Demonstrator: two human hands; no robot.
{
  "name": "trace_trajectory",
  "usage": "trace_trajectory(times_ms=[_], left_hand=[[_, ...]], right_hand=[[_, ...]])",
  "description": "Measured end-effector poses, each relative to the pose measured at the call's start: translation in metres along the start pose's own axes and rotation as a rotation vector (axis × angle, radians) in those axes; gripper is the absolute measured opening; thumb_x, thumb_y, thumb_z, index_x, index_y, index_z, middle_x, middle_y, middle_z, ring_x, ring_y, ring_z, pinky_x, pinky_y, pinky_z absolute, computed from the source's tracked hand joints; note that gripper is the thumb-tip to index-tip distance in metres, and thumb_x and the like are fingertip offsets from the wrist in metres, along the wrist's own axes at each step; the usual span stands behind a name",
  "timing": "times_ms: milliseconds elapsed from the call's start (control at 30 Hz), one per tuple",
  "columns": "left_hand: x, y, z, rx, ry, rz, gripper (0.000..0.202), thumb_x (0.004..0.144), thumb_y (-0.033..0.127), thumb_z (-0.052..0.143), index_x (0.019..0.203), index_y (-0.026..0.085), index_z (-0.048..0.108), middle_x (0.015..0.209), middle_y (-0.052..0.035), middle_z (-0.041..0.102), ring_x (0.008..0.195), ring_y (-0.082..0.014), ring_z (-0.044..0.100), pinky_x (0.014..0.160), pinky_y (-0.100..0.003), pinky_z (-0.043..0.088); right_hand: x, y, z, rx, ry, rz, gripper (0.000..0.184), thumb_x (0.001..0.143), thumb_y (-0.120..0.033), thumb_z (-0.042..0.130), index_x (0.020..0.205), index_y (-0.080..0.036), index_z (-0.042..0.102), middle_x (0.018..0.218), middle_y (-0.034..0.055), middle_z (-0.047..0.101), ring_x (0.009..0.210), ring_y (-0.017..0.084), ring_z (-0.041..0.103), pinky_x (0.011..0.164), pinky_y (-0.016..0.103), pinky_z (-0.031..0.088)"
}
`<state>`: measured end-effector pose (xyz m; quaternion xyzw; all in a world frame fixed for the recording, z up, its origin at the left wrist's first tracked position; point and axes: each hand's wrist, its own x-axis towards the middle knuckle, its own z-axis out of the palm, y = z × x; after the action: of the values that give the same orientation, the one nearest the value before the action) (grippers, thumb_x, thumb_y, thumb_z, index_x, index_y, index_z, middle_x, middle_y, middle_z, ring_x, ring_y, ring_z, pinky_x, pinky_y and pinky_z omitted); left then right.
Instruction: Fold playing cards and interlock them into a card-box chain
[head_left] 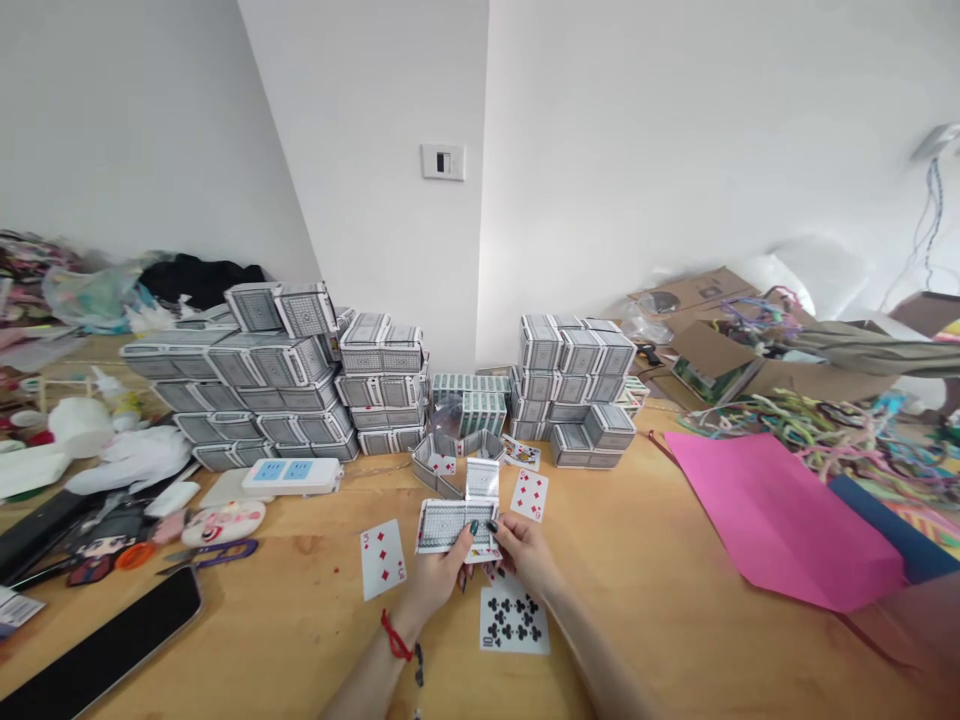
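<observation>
Near the table's middle, both hands grip a grey-backed playing card piece (pixel 442 524), held back side up. My left hand (pixel 441 572) pinches it from below, thumb on top. At its right end, my right hand (pixel 526 552) presses with thumb and fingers. A folded card flap (pixel 482 478) stands up behind its right part; whether it is joined on cannot be told. Loose face-up cards lie around: a five of diamonds (pixel 383 560) on the left, a ten of clubs (pixel 514 620) in front, and a six of diamonds (pixel 529 495) behind my right hand. A ring of folded cards (pixel 427 465) stands beyond.
Stacks of folded-card blocks rise at the left (pixel 270 400) and right (pixel 574 370) along the wall. A white power strip (pixel 292 476), purple-handled scissors (pixel 232 550) and a black phone (pixel 105 650) lie left. Pink paper (pixel 787 520) and tangled cords (pixel 817 430) cover the right.
</observation>
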<state>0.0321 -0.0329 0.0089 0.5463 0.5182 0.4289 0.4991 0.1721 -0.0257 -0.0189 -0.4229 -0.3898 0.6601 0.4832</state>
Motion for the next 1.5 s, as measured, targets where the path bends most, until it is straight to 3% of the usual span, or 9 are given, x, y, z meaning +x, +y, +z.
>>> trace_trajectory(times_ms=[167,333,500,733,967,1133,1300,1433,1500], left_hand=[[0.002,-0.004,0.0,-0.055,-0.014,-0.022,0.033,0.072,0.041,0.052,0.048,0.019,0.046,0.04,0.0036,0.045,0.037,-0.0102,0.042,0.038,-0.022,0.035],[0.001,-0.004,-0.001,-0.048,-0.151,-0.027,0.037,0.075,0.043,0.049,0.046,0.019,0.045,0.04,0.0034,0.045,0.037,-0.0101,0.041,0.041,-0.023,0.036],[-0.002,-0.006,0.001,-0.035,-0.238,-0.03,0.037,0.078,0.042,0.046,0.049,0.02,0.05,0.044,0.0025,0.049,0.042,-0.0113,0.045,0.047,-0.023,0.039],[-0.002,-0.002,0.006,-0.034,-0.17,-0.057,0.034,0.076,0.041,0.048,0.049,0.02,0.05,0.045,0.0025,0.052,0.043,-0.0116,0.047,0.048,-0.024,0.041],[0.002,0.002,0.004,-0.092,0.031,0.018,0.033,0.073,0.043,0.051,0.05,0.018,0.046,0.042,0.0032,0.047,0.039,-0.0105,0.043,0.04,-0.023,0.037],[0.005,0.001,0.004,-0.091,0.061,0.019,0.028,0.071,0.04,0.053,0.054,0.018,0.05,0.045,0.0029,0.05,0.042,-0.0112,0.046,0.043,-0.024,0.039],[0.01,-0.002,0.003,-0.161,0.135,0.012,0.027,0.067,0.042,0.057,0.059,0.017,0.052,0.048,0.0035,0.05,0.043,-0.0109,0.045,0.044,-0.024,0.038],[0.011,0.0,0.0,-0.245,0.071,-0.02,0.03,0.068,0.043,0.056,0.056,0.016,0.053,0.046,0.0034,0.05,0.042,-0.0105,0.044,0.043,-0.024,0.037],[0.011,-0.001,-0.002,-0.266,0.096,-0.001,0.028,0.067,0.041,0.058,0.058,0.015,0.056,0.05,0.002,0.054,0.047,-0.012,0.049,0.047,-0.024,0.039]], right_hand=[[0.0,-0.002,-0.003,-0.061,0.012,-0.095,0.037,0.063,-0.052,0.063,0.069,-0.019,0.049,0.044,-0.0068,0.051,0.033,0.008,0.043,0.035,0.02,0.034],[-0.001,-0.002,-0.01,0.03,-0.051,-0.078,0.033,0.062,-0.044,0.066,0.074,-0.02,0.047,0.045,-0.006,0.053,0.03,0.009,0.043,0.032,0.02,0.032],[-0.001,-0.001,-0.007,0.024,0.122,-0.13,0.034,0.064,-0.05,0.061,0.065,-0.019,0.047,0.048,-0.0051,0.049,0.035,0.008,0.039,0.034,0.02,0.03],[-0.003,-0.008,0.003,-0.171,0.26,-0.233,0.037,0.07,-0.055,0.052,0.062,-0.019,0.047,0.049,-0.0052,0.043,0.042,0.009,0.038,0.04,0.02,0.031],[-0.004,-0.014,0.007,-0.095,-0.052,-0.187,0.036,0.067,-0.052,0.06,0.083,-0.021,0.047,0.06,-0.0045,0.053,0.045,0.01,0.046,0.044,0.021,0.036],[-0.003,-0.01,0.004,-0.125,0.009,-0.214,0.033,0.067,-0.05,0.06,0.074,-0.021,0.046,0.05,-0.0078,0.044,0.041,0.008,0.042,0.041,0.02,0.033],[-0.002,-0.009,0.0,-0.117,-0.022,-0.172,0.038,0.066,-0.048,0.062,0.086,-0.021,0.046,0.05,-0.0087,0.048,0.035,0.008,0.044,0.04,0.021,0.036],[-0.005,-0.009,0.0,-0.119,-0.024,-0.177,0.036,0.072,-0.05,0.055,0.091,-0.019,0.048,0.048,-0.0062,0.053,0.037,0.011,0.05,0.041,0.021,0.034],[-0.005,-0.01,-0.002,-0.132,-0.048,-0.169,0.037,0.077,-0.052,0.046,0.087,-0.017,0.052,0.047,-0.0029,0.055,0.04,0.012,0.053,0.042,0.022,0.035]])
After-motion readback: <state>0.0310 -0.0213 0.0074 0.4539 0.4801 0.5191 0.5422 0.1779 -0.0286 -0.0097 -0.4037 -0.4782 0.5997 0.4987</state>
